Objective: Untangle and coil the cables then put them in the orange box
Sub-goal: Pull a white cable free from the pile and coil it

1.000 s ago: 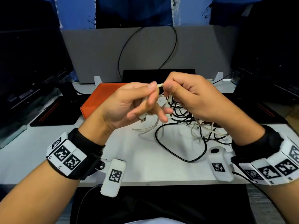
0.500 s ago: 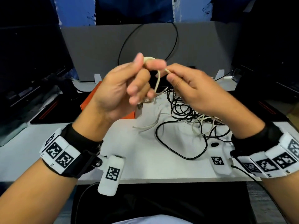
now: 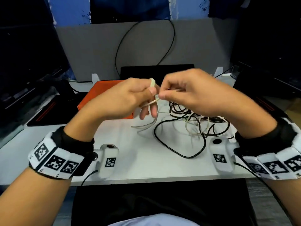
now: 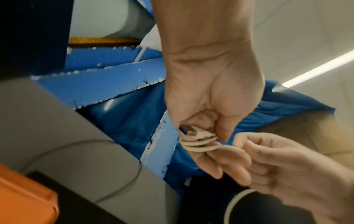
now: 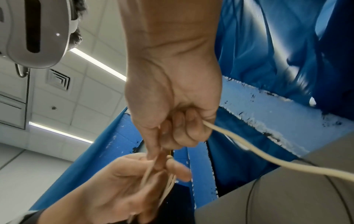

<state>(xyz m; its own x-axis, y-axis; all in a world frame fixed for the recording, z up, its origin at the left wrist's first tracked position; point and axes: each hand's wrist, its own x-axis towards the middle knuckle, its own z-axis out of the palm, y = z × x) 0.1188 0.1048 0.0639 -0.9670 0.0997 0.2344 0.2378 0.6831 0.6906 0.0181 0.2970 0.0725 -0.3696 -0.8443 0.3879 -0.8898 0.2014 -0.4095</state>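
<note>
Clearly the step in hand is the coiling of one cream cable [image 3: 152, 83]. The left hand [image 3: 125, 98] keeps a few small loops [image 4: 199, 145] of it pinched between thumb and curled fingers, with the plug end at the top of the bundle. The right hand [image 3: 193, 93], just to the right of the loops, pinches the free length [image 5: 268, 159] with curled fingers and feeds it across. The rest of this cable runs down into the tangle [image 3: 195, 121] of black and pale cables on the table [image 3: 143, 160], below and to the right of the loops.

The next move probably calls for another turn around the left fingers, with gentle pulling so the tangle does not tighten.

The orange box [image 3: 104, 95] lies behind and left of the loops, partly hidden by the left hand. Bare table shows in front of the loops, up to the near edge.
</note>
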